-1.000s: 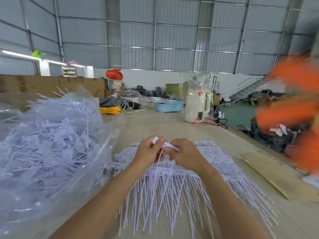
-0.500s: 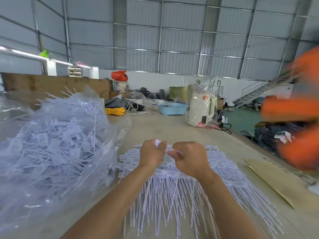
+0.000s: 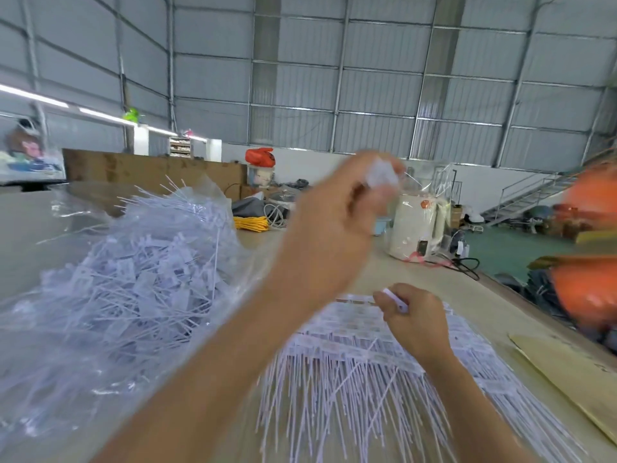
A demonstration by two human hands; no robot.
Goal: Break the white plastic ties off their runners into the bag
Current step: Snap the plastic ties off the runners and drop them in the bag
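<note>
Pinching a blurred white tie (image 3: 383, 177) in my raised left hand (image 3: 329, 233), I see my right hand (image 3: 415, 320) gripping a white piece low over the runners (image 3: 354, 345) mid-bench, beside the left-edge clear bag (image 3: 110, 295).

Light: we find even, bright daylight, with strip lamps (image 3: 36, 96) glowing high, left of the raised left hand (image 3: 337, 225).
Blur: we note that hand smeared; orange shapes (image 3: 591, 248) far right smeared too.
Glare: sheen on the bag (image 3: 100, 295).
Distortion: wall lines bow at the edges.
</note>
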